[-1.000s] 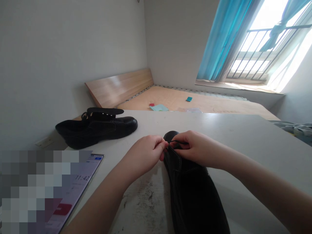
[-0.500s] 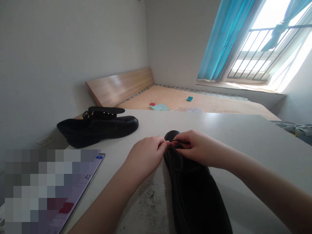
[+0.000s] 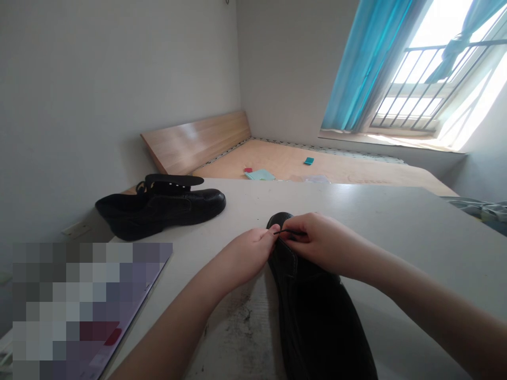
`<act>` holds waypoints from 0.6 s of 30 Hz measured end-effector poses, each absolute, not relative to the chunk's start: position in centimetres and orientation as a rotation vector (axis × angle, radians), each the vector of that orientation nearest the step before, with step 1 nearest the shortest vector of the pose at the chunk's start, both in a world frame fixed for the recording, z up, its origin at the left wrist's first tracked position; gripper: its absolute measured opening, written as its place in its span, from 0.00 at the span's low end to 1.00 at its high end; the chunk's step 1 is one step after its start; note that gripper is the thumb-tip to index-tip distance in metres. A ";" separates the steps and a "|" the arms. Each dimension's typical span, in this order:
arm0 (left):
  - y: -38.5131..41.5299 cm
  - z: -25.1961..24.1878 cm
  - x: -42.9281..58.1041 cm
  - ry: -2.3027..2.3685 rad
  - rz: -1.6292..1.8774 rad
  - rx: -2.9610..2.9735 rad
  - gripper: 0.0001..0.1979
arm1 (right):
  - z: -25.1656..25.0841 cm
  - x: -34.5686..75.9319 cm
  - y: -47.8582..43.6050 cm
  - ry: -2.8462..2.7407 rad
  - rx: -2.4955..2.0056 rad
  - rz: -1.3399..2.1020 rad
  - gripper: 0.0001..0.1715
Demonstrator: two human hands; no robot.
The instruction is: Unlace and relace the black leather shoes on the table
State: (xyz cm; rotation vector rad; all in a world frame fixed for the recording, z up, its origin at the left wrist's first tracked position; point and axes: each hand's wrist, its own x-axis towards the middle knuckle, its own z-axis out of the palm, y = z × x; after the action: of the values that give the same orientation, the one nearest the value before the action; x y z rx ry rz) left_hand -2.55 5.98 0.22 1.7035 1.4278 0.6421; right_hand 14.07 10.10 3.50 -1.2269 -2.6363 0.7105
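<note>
A black leather shoe (image 3: 317, 311) rests on the white table, its toe pointing away from me. Over its front part, my left hand (image 3: 253, 250) pinches a thin black shoelace (image 3: 291, 231) between thumb and forefinger. Close beside it, my right hand (image 3: 312, 237) is closed on the same lace, with a short stretch of it showing between the two hands. The lace holes of this shoe are hidden under my fingers. A second black shoe (image 3: 170, 208) lies at the left, toe to the right, its tongue flap raised and several pale eyelets showing.
A tablet-like screen (image 3: 158, 264), mostly blurred out, lies at the left of the white table (image 3: 376, 211). Beyond are a bed board (image 3: 356, 169) with small coloured items, a wooden headboard (image 3: 198, 137), a blue curtain (image 3: 364, 63) and a barred window.
My left hand has shifted slightly right and its thumb now points more upward. The lace between my hands looks straighter. The right hand and the shoe stay nearly in place.
</note>
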 end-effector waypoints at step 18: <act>7.1 -1.3 -5.3 2.194 0.267 2.280 0.23 | 6.1 15.9 11.1 -1.745 -0.899 1.754 0.12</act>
State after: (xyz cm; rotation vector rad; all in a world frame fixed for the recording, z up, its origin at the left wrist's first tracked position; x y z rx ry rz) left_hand -5.34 7.09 -1.28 2.2801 2.1941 0.2675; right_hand 15.88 11.10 6.13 -0.8989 -1.7450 1.7545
